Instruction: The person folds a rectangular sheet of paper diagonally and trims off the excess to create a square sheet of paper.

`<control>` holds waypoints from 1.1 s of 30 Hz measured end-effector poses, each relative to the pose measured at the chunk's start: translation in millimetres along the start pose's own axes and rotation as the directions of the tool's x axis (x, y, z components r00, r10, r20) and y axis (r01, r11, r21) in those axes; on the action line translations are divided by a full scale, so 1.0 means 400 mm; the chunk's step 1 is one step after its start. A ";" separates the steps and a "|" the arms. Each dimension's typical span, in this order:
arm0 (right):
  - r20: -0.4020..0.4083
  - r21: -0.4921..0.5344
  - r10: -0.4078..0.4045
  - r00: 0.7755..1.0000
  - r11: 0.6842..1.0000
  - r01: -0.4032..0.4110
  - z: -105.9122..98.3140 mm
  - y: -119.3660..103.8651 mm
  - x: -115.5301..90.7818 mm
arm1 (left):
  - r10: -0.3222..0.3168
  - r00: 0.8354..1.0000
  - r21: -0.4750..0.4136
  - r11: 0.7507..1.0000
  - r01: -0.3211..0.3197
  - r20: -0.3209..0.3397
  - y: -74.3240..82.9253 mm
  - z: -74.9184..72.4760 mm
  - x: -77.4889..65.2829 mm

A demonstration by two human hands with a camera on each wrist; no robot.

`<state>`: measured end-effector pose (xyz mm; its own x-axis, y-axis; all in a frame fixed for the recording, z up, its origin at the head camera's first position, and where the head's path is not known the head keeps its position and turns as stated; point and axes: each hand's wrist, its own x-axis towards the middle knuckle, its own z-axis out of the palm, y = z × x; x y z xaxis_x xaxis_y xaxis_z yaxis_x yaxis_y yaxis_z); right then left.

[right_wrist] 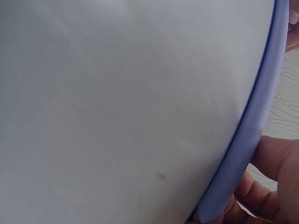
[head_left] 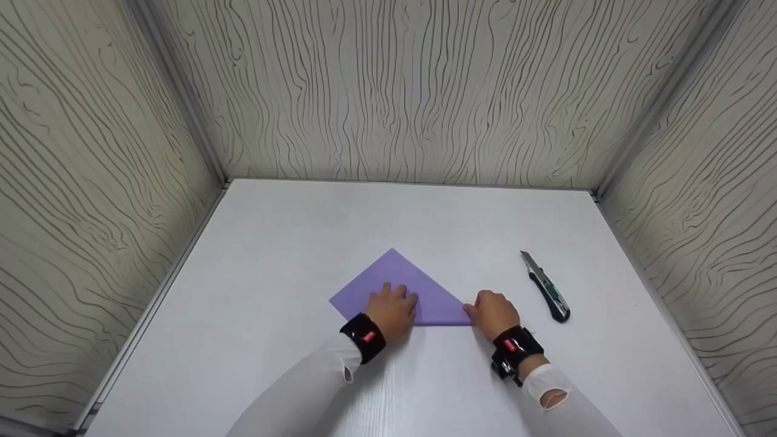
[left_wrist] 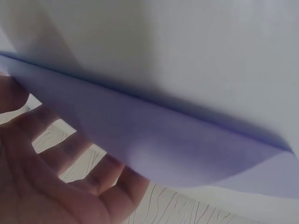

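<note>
A folded sheet of purple paper (head_left: 437, 308) lies on the white table, a straight crease along its near edge and a point at the far side. My left hand (head_left: 391, 312) rests on the paper left of its middle, fingers spread; the left wrist view shows that hand (left_wrist: 51, 182) with fingertips against the sheet (left_wrist: 154, 135). At the right corner, my right hand (head_left: 495, 312) pinches the paper with thumb and curled fingers. In the right wrist view the thumb of the right hand (right_wrist: 280, 161) presses on the folded strip of paper (right_wrist: 243, 144), other fingers by its end.
A utility knife (head_left: 548, 288) with its blade end pointing away lies to the right of my right hand. The white table (head_left: 273, 243) is enclosed by wood-grain patterned panels (head_left: 388, 91) at the back and both sides. Black straps circle both wrists.
</note>
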<state>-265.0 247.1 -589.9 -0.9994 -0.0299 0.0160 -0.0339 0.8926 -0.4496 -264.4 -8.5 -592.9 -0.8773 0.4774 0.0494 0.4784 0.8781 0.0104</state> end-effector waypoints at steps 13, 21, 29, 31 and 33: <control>0.002 -0.030 0.004 1.000 1.000 -0.004 -0.005 -0.005 -0.004 | -0.015 1.000 -0.031 0.999 0.015 0.012 0.005 -0.013 -0.002; -0.053 -0.098 0.000 0.999 0.995 -0.005 -0.004 -0.018 -0.001 | -0.007 1.000 0.004 1.000 0.007 -0.007 0.010 -0.004 -0.002; -0.170 -0.245 -0.344 0.924 0.923 0.298 0.020 -0.106 -0.016 | -0.007 0.999 0.022 1.000 0.008 -0.039 0.008 0.005 -0.002; -0.103 -0.263 -0.421 0.901 0.885 0.383 0.029 -0.128 -0.031 | -0.008 0.999 0.027 1.000 0.009 -0.034 0.009 0.007 -0.002; -0.013 -0.249 -0.455 0.891 0.864 0.437 0.038 -0.145 -0.048 | -0.008 0.999 0.035 0.999 0.009 -0.042 0.009 0.013 0.002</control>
<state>-244.0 188.9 -577.7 -0.8747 -0.4264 0.2305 -0.4663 0.8701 -0.1596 -263.6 -4.9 -598.0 -0.8785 0.4689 0.0916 0.4688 0.8830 -0.0243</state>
